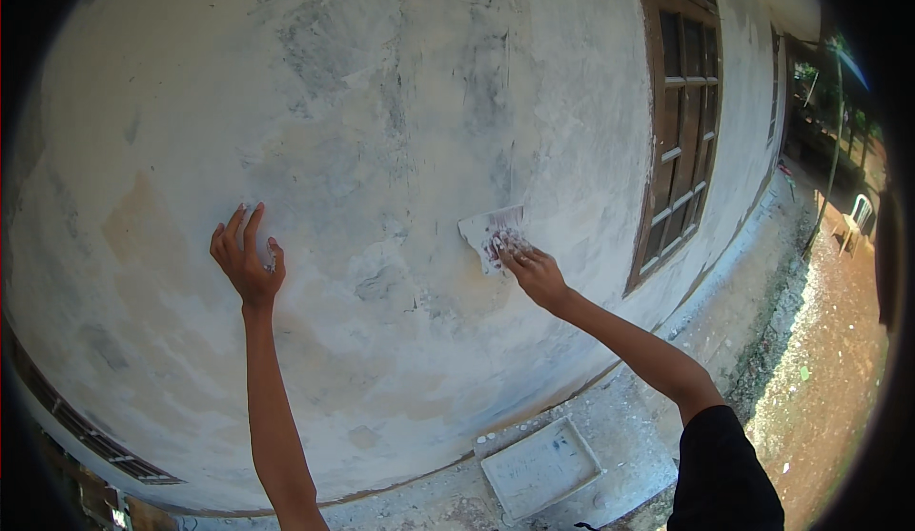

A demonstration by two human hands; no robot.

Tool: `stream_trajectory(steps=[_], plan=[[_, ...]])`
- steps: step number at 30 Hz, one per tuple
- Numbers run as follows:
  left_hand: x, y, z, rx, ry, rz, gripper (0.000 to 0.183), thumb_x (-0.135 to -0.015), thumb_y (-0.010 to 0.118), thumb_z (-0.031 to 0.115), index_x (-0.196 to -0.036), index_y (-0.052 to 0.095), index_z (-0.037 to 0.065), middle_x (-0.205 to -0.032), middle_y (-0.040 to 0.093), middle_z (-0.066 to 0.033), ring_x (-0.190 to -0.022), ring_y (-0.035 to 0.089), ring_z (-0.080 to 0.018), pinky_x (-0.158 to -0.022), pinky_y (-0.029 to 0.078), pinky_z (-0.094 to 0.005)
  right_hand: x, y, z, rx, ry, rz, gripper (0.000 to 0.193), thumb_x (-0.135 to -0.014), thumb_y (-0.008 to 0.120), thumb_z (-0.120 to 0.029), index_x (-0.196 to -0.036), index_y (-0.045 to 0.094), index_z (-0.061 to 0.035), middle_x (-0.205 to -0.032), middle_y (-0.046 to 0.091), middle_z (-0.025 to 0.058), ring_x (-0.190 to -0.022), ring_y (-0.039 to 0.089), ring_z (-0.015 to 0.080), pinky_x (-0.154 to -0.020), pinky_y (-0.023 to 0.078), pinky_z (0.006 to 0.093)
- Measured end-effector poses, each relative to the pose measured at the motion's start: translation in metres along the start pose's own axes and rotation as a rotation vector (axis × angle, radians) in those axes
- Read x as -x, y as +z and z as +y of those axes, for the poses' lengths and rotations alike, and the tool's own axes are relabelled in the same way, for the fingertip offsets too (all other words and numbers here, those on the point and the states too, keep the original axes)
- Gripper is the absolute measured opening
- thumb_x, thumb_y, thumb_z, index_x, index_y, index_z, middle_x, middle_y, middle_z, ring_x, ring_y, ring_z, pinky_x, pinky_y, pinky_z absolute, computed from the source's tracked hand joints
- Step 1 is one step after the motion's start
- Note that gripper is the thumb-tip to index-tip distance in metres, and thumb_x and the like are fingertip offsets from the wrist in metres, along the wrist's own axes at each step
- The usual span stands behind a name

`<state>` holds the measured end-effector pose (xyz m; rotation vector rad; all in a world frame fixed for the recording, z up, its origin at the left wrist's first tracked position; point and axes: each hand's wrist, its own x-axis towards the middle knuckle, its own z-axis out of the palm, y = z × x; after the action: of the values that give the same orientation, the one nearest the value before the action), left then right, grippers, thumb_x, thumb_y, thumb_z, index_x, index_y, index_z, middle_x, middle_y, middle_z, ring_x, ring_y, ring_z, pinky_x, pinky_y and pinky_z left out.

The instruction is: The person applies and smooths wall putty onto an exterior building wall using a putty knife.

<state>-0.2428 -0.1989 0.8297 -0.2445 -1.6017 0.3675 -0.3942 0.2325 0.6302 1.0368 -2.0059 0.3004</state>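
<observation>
My right hand (536, 275) grips a putty scraper (493, 227), a flat pale blade smeared with white and dark reddish marks. Its blade lies against the wall (572, 102), which is patchy with white, beige and grey filler. To the left, my left hand (247, 256) is raised at the wall with its fingers spread and bent. A whitish smear shows by its thumb; whether the fingertips touch the surface I cannot tell.
Below the wall, a shallow white-grey tray (541, 469) sits on a splattered ledge. A brown-framed window (681, 121) is set in the wall at right. Beyond it are sunlit bare ground (820, 407) and a white chair (858, 216). Another window frame (86, 426) appears at lower left.
</observation>
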Motion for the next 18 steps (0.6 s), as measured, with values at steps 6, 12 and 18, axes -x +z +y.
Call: stream_trajectory(steps=[6,12,18], plan=[[0.003,0.005,0.000,-0.010,0.018,0.001,0.049,-0.082,0.057,0.016,-0.131,0.063,0.015,-0.135,0.055,-0.0113,-0.125,0.048,-0.0266,-0.111,0.031,-0.0511,0.082,0.022,-0.029,-0.218,0.019,-0.555,0.041,-0.086,0.056,-0.004,-0.126,0.064,-0.0115,-0.117,0.070,0.0126,-0.106,0.068,0.0276,-0.084,0.056,0.0416],[0.004,0.000,-0.002,-0.016,0.015,-0.003,0.048,-0.083,0.057,0.018,-0.131,0.063,0.015,-0.136,0.055,-0.0109,-0.125,0.047,-0.0267,-0.111,0.031,-0.0508,-0.142,-0.139,0.096,-0.143,0.274,0.076,0.025,-0.081,0.060,0.001,-0.103,0.072,-0.0025,-0.084,0.069,0.0232,-0.081,0.067,0.0413,-0.072,0.053,0.0465],[0.003,0.002,-0.001,-0.007,0.010,-0.015,0.049,-0.084,0.056,0.016,-0.133,0.061,0.012,-0.136,0.055,-0.0128,-0.127,0.047,-0.0285,-0.112,0.028,-0.0508,-0.256,-0.267,0.171,0.207,0.192,0.667,0.029,-0.083,0.061,-0.009,-0.111,0.072,-0.0100,-0.086,0.070,0.0220,-0.080,0.067,0.0436,-0.073,0.055,0.0495]])
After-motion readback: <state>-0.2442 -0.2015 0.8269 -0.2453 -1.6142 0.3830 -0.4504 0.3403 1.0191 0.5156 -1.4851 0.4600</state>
